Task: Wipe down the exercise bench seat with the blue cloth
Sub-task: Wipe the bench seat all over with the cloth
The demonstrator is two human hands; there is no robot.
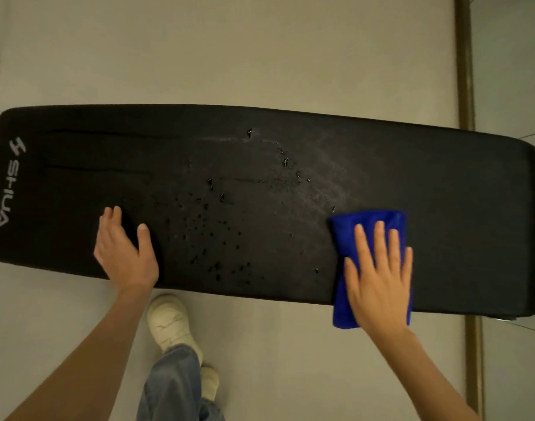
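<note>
A long black padded bench seat (260,165) runs across the view from left to right, with a white logo at its left end. Water droplets and pale smears mark its middle. The folded blue cloth (368,221) lies on the seat's near right part and hangs over the front edge. My right hand (378,278) presses flat on the cloth with fingers spread and straight. My left hand (124,247) rests flat on the bare seat at the near left, fingers straight and thumb apart from them.
Pale grey floor (260,56) surrounds the bench. A brown strip (465,62) runs down the floor at the right, passing under the bench. My legs in blue jeans and white shoes (169,323) stand just in front of the seat's near edge.
</note>
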